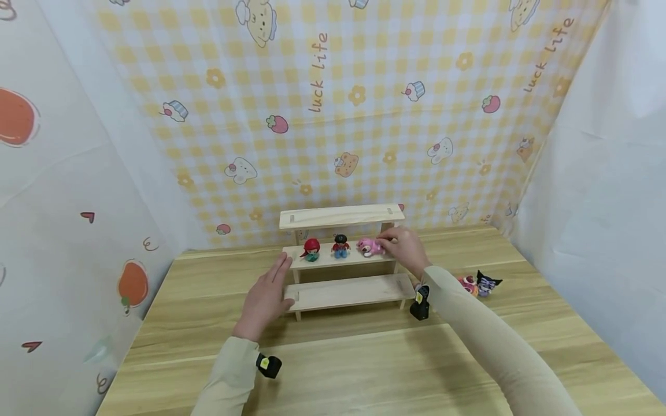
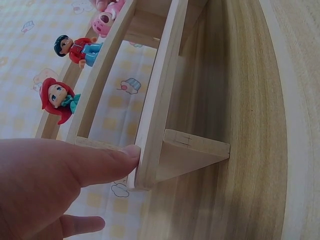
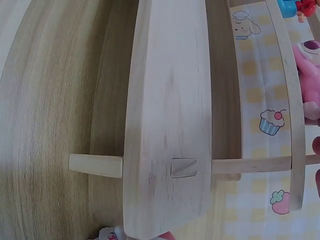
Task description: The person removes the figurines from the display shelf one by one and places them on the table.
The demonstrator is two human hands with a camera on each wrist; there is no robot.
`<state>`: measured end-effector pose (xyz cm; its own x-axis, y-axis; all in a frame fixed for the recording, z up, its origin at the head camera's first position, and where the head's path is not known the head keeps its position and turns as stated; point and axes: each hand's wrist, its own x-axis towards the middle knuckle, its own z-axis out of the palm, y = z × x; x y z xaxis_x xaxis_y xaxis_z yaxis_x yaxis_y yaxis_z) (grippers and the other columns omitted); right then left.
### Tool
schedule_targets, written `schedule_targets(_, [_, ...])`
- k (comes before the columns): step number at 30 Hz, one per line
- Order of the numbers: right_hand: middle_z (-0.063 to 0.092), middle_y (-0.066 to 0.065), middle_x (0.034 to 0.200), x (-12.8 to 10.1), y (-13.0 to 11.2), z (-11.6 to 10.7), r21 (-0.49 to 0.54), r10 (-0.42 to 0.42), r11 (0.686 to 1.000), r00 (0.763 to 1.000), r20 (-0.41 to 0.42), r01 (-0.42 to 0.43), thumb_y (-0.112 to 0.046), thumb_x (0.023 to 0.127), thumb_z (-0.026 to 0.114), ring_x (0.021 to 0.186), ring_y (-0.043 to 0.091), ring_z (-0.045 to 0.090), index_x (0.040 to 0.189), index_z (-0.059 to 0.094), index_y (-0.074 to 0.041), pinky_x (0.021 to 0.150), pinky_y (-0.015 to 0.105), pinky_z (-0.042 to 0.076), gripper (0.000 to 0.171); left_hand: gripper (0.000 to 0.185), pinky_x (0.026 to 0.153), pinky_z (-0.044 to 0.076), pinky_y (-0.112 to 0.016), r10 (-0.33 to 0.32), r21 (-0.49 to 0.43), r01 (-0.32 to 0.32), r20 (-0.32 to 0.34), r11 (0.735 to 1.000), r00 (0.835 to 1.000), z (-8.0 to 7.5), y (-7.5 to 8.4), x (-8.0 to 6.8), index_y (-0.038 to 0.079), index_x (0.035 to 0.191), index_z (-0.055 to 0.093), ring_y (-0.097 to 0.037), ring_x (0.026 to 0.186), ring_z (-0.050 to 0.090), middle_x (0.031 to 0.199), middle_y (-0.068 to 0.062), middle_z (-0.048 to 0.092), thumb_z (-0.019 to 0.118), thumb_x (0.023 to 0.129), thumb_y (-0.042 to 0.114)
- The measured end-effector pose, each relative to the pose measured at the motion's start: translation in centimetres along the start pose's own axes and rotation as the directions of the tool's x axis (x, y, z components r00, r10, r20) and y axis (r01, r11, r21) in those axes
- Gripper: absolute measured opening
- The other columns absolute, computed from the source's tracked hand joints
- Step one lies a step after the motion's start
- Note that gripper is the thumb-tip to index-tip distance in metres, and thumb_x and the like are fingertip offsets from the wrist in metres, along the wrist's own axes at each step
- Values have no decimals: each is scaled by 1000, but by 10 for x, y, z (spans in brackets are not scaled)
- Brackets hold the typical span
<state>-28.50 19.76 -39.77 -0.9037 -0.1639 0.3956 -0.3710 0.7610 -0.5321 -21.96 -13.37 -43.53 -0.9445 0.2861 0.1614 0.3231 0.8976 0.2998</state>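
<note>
In the head view, my right hand (image 1: 407,249) has its curled fingers at the right end of a pink bear figure (image 1: 369,247) on the middle shelf board and pinches it there. The right wrist view shows the pink bear (image 3: 309,82) only partly, and most of that hand lies outside it. My left hand (image 1: 264,301) lies along the left end of the stepped wooden shelf (image 1: 348,293), fingers straight. Its thumb (image 2: 107,162) touches the lower board's end. On the middle board stand a red-haired mermaid doll (image 1: 311,250) and a black-capped toy figure in red and blue (image 1: 340,247).
Right of the shelf, partly behind my right sleeve, a dark-eared purple figure (image 1: 486,283) stands next to a pinkish-red figure (image 1: 469,285) on the wooden table (image 1: 374,370). The shelf's top board (image 1: 340,216) overhangs the figures. A yellow checked cloth (image 1: 322,144) hangs behind.
</note>
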Motion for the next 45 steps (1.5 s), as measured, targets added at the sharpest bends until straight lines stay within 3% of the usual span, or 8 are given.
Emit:
schedule_targets(11, [73, 9, 91, -6, 4, -3, 32, -35, 999, 998, -47, 36, -14, 88, 68, 82, 22, 67, 90, 74, -5, 73, 37, 56, 11, 96, 97, 47, -52, -4, 3, 4, -6, 1000, 1000, 2, 0, 0, 11, 153, 21, -42, 123, 49, 161, -7, 16, 80, 77, 21])
schedule_targets(17, [72, 10, 91, -12, 11, -8, 72, -48, 996, 997, -68, 53, -12, 89, 67, 75, 17, 65, 90, 74, -5, 64, 28, 55, 11, 97, 96, 48, -53, -4, -3, 4, 2, 1000, 1000, 1, 0, -1, 11, 153, 20, -43, 123, 49, 161, -7, 15, 80, 77, 21])
schedule_targets(26, [73, 9, 87, -28, 23, -22, 103, 0, 995, 993, -115, 12, -15, 89, 67, 70, 16, 63, 90, 74, -5, 57, 22, 49, 12, 96, 94, 49, -53, 1, -16, -1, 1, 1000, 1000, 1, -1, -2, 10, 153, 20, -45, 123, 48, 161, -7, 15, 79, 78, 21])
schedule_targets(34, [72, 8, 87, -51, 26, -45, 107, 116, 989, 988, -101, -105, -22, 92, 64, 67, 23, 59, 97, 74, -9, 51, 23, 46, 17, 96, 93, 50, -54, 17, -17, -18, -15, 1000, 1000, -1, -1, -1, 9, 153, 20, -45, 121, 49, 160, -8, 16, 79, 78, 20])
schedule_targets(36, [72, 8, 89, -58, 28, -49, 106, 150, 985, 984, -99, -139, -22, 92, 63, 65, 19, 57, 97, 74, -9, 50, 22, 46, 18, 96, 93, 49, -55, 17, -19, -18, -15, 1000, 1000, 0, -3, -1, 10, 153, 20, -46, 122, 49, 161, -8, 16, 79, 78, 20])
schedule_targets(39, [72, 8, 90, -70, 31, -54, 84, 183, 981, 978, -103, -174, -22, 92, 64, 65, 17, 55, 96, 74, -9, 51, 22, 47, 17, 97, 94, 48, -55, 12, -18, -12, -10, 1000, 1000, 1, -3, -1, 10, 153, 20, -45, 123, 48, 161, -8, 16, 79, 77, 21])
schedule_targets(41, [72, 9, 90, -78, 33, -57, 36, 165, 986, 978, -126, -161, -21, 91, 65, 67, 13, 54, 95, 74, -8, 55, 22, 46, 16, 97, 94, 49, -55, 9, -17, -9, -7, 1000, 1000, 1, -4, -1, 10, 153, 20, -45, 124, 48, 161, -8, 15, 79, 77, 21])
schedule_targets(45, [72, 10, 87, -96, 38, -63, -29, 143, 988, 976, -163, -149, -17, 89, 68, 63, 10, 53, 93, 74, -7, 50, 22, 45, 13, 97, 91, 50, -54, 12, -15, -12, 1, 1000, 1000, 1, -3, 0, 11, 153, 18, -45, 124, 47, 161, -7, 13, 79, 78, 22])
